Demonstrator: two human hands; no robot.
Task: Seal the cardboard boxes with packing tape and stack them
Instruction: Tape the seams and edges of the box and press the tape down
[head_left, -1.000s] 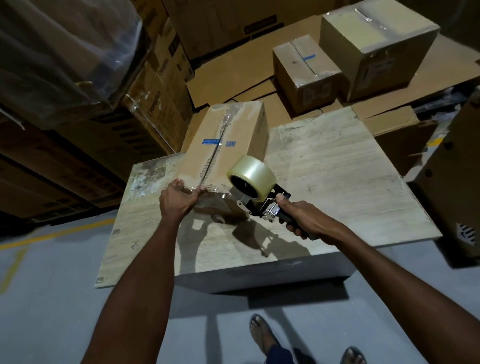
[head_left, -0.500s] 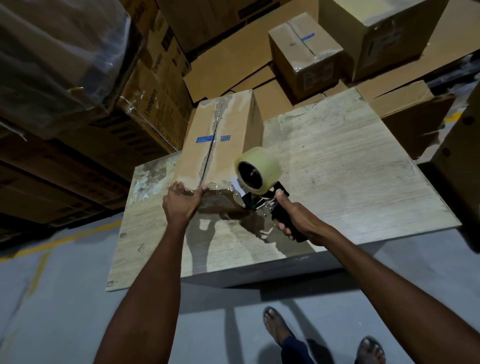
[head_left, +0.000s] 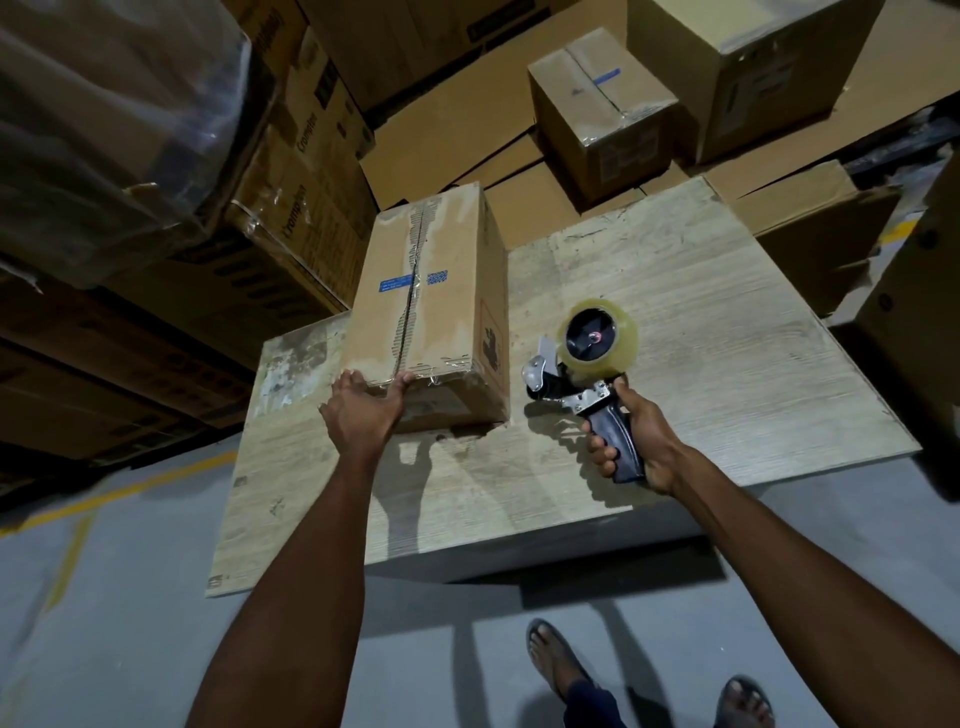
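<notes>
A person stands at a pale wooden tabletop (head_left: 701, 338), where a long cardboard box (head_left: 426, 291) lies at about ten o'clock, its top seam taped. Their left hand (head_left: 363, 410) grips the box's near end, thumb and fingertips hooked over the top edge. At three o'clock from the box, apart from it, their right hand (head_left: 639, 441) is wrapped tight round the black handle of a tape dispenser (head_left: 587, 384), its clear tape roll (head_left: 597, 332) uppermost; a smaller taped box (head_left: 602, 114) sits beyond at twelve o'clock.

Dim light from above and ahead throws hard shadows on the table (head_left: 701, 322); wide-angle edges bend.
</notes>
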